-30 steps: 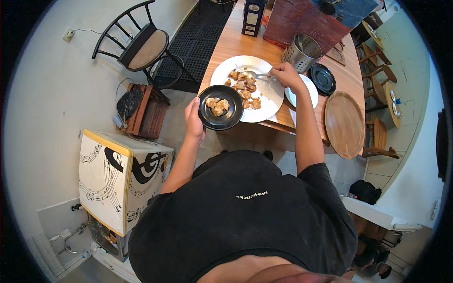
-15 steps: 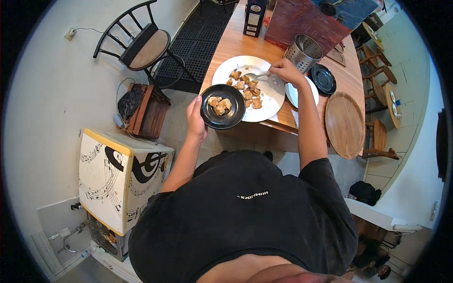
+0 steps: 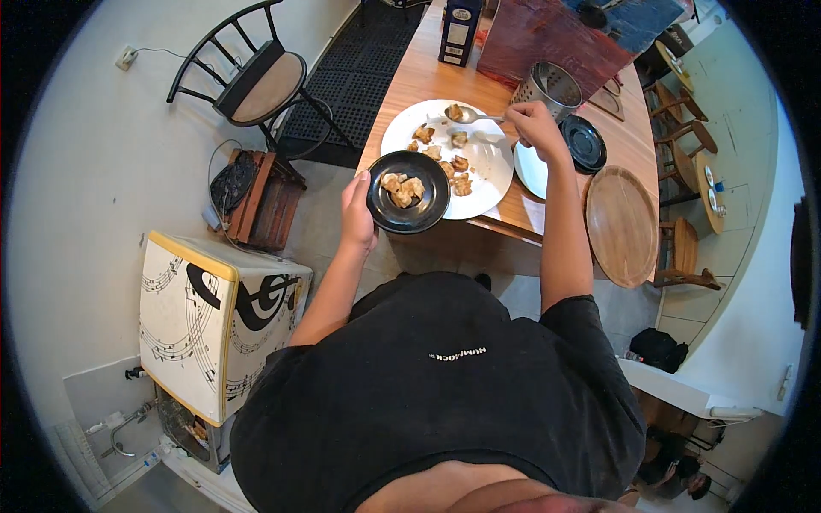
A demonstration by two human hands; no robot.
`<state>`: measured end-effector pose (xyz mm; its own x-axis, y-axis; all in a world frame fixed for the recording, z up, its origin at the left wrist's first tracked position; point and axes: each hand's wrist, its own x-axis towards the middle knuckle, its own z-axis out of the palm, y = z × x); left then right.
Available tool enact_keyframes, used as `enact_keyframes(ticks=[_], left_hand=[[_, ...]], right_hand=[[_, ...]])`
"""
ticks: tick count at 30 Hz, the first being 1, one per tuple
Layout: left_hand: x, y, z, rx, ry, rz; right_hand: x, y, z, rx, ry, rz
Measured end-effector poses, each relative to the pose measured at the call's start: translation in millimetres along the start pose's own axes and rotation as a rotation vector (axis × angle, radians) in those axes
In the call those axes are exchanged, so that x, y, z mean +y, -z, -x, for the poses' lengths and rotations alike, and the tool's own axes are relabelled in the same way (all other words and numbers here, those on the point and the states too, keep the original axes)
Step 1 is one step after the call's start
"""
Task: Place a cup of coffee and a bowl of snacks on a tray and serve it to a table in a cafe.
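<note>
My left hand grips the rim of a small black plate, which carries a little heap of browned food pieces. That plate is held just in front of a large white plate, overlapping its near left edge. Several more browned pieces lie scattered on the white plate. Above its far side, my right hand is closed around the handle of a metal spoon. A browned piece rests in the spoon's bowl.
Beyond the right hand stands a perforated metal cylinder. A smaller white plate, stacked black plates and an oval wooden tray sit to the right. A dark blue box stands far back. A chair is at the left.
The spoon has lifted a browned piece and moved toward the far side of the white plate. My right hand moved slightly right with it. The black plate shifted slightly right.
</note>
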<state>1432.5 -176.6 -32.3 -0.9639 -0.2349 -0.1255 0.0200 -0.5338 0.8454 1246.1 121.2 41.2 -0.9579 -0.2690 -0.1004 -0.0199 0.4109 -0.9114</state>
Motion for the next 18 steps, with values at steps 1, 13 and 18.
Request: enact_keyframes(ticks=[1,13,18], left_hand=[[2,-4,2,0.004,0.016,0.006],[-9,-11,0,-0.033,0.051,0.024],[-6,-19,2,-0.044,0.071,0.004]], right_hand=[[-3,1,2,0.008,0.008,-0.032],[-62,-19,86,-0.094,0.029,0.303],[-72,-41,105,-0.057,0.253,0.446]])
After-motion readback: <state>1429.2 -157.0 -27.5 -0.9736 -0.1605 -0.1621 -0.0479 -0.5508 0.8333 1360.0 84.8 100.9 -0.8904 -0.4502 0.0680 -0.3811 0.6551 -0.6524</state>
